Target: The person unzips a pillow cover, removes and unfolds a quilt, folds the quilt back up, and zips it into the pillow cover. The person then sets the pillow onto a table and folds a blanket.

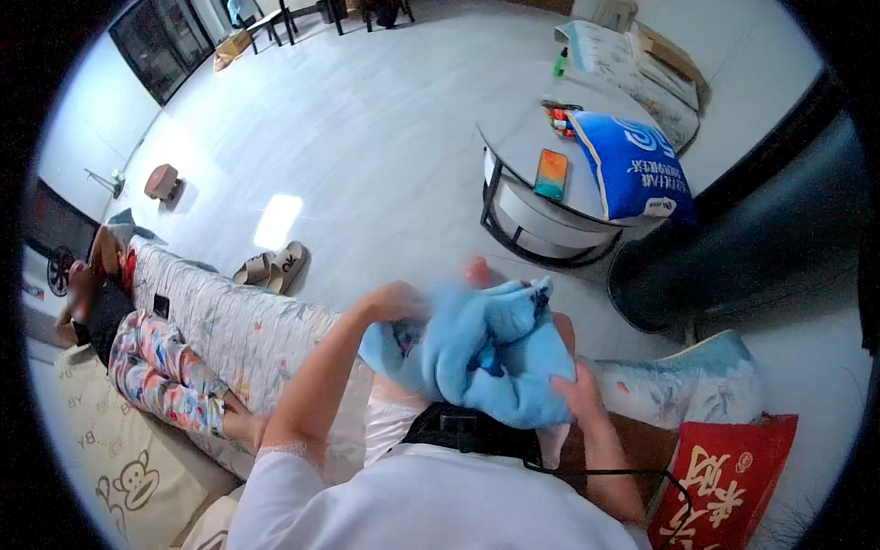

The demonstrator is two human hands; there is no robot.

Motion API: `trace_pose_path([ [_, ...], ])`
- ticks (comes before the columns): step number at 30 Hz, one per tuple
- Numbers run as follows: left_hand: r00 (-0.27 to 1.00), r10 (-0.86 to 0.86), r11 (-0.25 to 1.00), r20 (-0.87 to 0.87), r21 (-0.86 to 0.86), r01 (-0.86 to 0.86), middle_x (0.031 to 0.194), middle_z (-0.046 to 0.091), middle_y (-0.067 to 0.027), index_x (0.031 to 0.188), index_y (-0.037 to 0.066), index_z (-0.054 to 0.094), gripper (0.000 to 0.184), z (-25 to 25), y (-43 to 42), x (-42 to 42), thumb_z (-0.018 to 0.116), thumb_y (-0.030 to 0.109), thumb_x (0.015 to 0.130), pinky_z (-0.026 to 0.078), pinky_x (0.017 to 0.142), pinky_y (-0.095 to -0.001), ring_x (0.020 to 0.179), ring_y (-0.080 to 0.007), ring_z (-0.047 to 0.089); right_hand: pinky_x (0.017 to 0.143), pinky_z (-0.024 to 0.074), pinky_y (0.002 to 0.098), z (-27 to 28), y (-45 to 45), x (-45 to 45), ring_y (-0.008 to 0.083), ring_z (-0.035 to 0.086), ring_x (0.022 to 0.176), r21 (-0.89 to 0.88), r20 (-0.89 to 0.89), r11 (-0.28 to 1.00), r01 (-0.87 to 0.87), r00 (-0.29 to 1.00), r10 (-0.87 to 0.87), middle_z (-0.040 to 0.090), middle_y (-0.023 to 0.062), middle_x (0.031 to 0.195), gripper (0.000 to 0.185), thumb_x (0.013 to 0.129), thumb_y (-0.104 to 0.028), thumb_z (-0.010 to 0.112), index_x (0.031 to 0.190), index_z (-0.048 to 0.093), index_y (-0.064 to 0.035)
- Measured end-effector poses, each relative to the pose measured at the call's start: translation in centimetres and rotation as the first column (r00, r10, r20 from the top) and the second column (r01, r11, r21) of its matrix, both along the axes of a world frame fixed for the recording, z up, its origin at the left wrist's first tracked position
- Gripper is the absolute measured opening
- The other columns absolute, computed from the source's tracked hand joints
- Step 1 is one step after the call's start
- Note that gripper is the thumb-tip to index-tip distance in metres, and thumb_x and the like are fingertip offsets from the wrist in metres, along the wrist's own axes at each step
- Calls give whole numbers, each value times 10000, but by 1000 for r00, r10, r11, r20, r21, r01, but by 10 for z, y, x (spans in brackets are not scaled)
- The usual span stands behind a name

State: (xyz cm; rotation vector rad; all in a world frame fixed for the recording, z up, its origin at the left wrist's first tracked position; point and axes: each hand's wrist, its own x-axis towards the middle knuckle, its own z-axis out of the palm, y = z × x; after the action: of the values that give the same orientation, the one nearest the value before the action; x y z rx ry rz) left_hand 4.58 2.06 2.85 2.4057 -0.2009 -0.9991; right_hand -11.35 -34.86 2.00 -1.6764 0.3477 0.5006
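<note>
A light-blue fleece cloth (477, 353) with dark printed patches lies bunched over my lap, its folds loose and uneven. At its right edge my right hand (579, 392) grips the fabric, with the thumb on top. My left hand (399, 301) is at the upper left side of the cloth, smeared by motion, and its fingers cannot be made out. A small pinkish-red thing (477, 270) shows just beyond the cloth, too blurred to name.
I sit on a sofa with a quilted cover (234, 298); a person (156, 357) lies at its left end. Slippers (275, 268) are on the floor. Ahead right, a glass table (513, 151) holds a phone (552, 174) and blue pillow (632, 165). A red cushion (720, 477) is beside me.
</note>
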Motion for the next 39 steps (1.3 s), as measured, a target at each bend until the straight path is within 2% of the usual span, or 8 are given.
trace_pose_path([
  [4, 996, 93, 970, -6, -226, -91, 926, 673, -103, 1065, -5, 647, 401, 37, 5, 13, 703, 304, 816, 495, 768, -330, 861, -178, 620, 829, 462, 338, 37, -4, 28, 173, 574, 892, -30, 143, 970, 242, 961, -235, 625, 51, 1028, 387, 811, -177, 641, 1154, 571, -11],
  [11, 826, 559, 354, -72, -880, -316, 945, 649, -24, 1081, -2, 607, 305, 78, 95, -61, 654, 109, 801, 518, 733, -284, 836, -131, 614, 833, 461, 354, 63, -36, 26, 196, 576, 911, 128, 404, 895, 427, 802, -440, 621, 93, 1057, 483, 819, -185, 632, 1247, 509, 2],
  [23, 649, 517, 446, -558, -472, -761, 1122, 572, -51, 1272, -5, 470, 489, -57, 101, -180, 611, 95, 814, 358, 972, -319, 1064, -185, 507, 818, 460, 388, -70, -68, -33, 281, 591, 960, -542, -16, 834, 104, 991, -133, 606, 190, 1060, 543, 850, -214, 622, 1329, 435, -37],
  [29, 798, 514, 683, -315, -413, -603, 1231, 528, -141, 1360, -12, 387, 642, -34, 61, -109, 646, 309, 868, 393, 974, -330, 1123, -217, 504, 877, 457, 396, -49, -57, 11, 336, 581, 1008, -320, 410, 889, 327, 894, -181, 576, 237, 1122, 592, 812, -199, 643, 1324, 422, 0],
  [32, 767, 549, 547, -332, -551, -630, 1223, 533, -143, 1354, -25, 383, 639, -27, 30, -82, 654, 277, 861, 399, 970, -331, 1121, -220, 506, 921, 443, 414, -41, -48, 21, 341, 564, 1067, -469, 337, 825, 314, 927, -162, 552, 242, 1189, 605, 804, -194, 656, 1318, 421, 20],
  [34, 761, 568, 545, -313, -551, -632, 1136, 572, -131, 1301, 6, 446, 556, 7, -6, -76, 663, 208, 831, 423, 933, -351, 1030, -203, 542, 977, 403, 422, -31, -27, 24, 337, 513, 1160, -830, 405, 453, 324, 910, 90, 506, 235, 1273, 638, 805, -207, 673, 1339, 401, 13],
  [36, 889, 448, 679, 91, -682, -272, 1146, 596, -144, 1312, 30, 445, 581, 17, -41, -82, 678, 179, 801, 450, 912, -366, 1023, -252, 585, 1023, 361, 422, -3, -1, 24, 320, 438, 1241, -772, 397, 603, 199, 893, 213, 431, 228, 1348, 627, 826, -180, 664, 1358, 382, -6],
  [39, 944, 22, 902, 331, -414, 124, 1197, 548, -224, 1363, 101, 398, 647, 43, -96, -114, 676, 181, 785, 495, 812, -431, 994, -399, 589, 1028, 346, 402, 27, 58, 11, 277, 436, 1227, 8, 312, 992, -128, 943, 119, 468, 179, 1298, 580, 845, -238, 666, 1315, 417, -7],
])
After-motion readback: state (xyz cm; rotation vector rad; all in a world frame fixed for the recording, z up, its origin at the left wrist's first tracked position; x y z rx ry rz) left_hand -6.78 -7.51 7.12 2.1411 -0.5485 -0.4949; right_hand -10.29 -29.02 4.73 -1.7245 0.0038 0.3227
